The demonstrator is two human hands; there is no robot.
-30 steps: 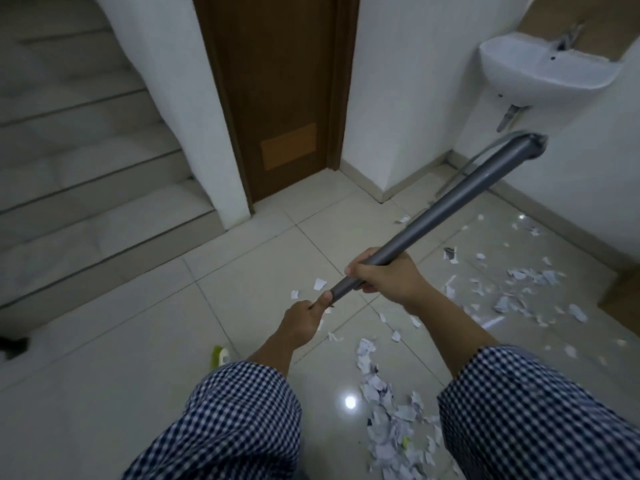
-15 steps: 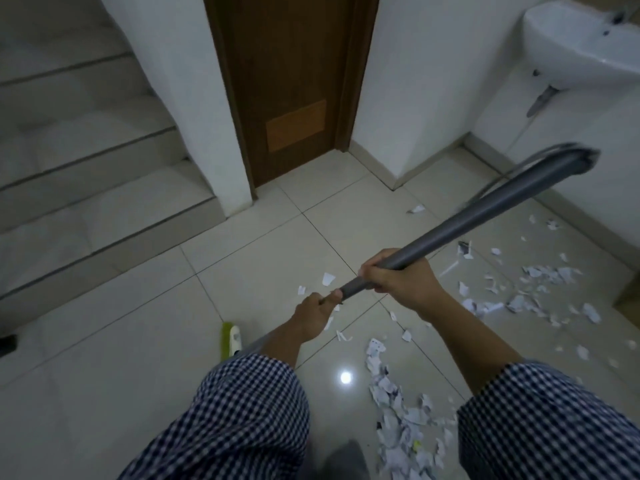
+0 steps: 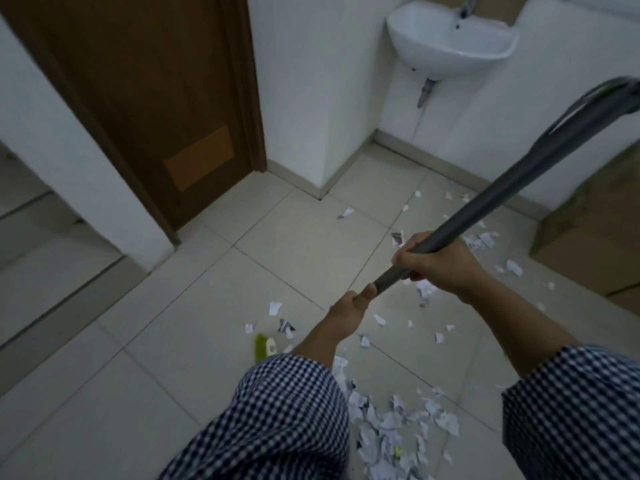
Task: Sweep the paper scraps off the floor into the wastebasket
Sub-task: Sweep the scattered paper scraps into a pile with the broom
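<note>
Both hands grip a grey broom handle (image 3: pixel 512 188) that slants from upper right down to lower left. My right hand (image 3: pixel 436 263) holds it higher up, and my left hand (image 3: pixel 349 311) holds it lower down. The green broom head (image 3: pixel 261 348) peeks out on the floor beside my left sleeve; most of it is hidden. Torn white paper scraps (image 3: pixel 391 427) lie heaped between my arms near the bottom. Several more scraps (image 3: pixel 481 240) are scattered over the tiles to the right. No wastebasket is in view.
A brown door (image 3: pixel 156 109) stands shut straight ahead, with a white wall corner (image 3: pixel 311 133) to its right. A white washbasin (image 3: pixel 450 39) hangs on the wall at upper right. A cardboard box (image 3: pixel 595 233) sits at the right edge. Steps (image 3: pixel 41 258) rise on the left.
The view has swung to the right and the handle's top has moved toward the right edge. The broom head has slid right along the floor. Both hands keep their grip.
</note>
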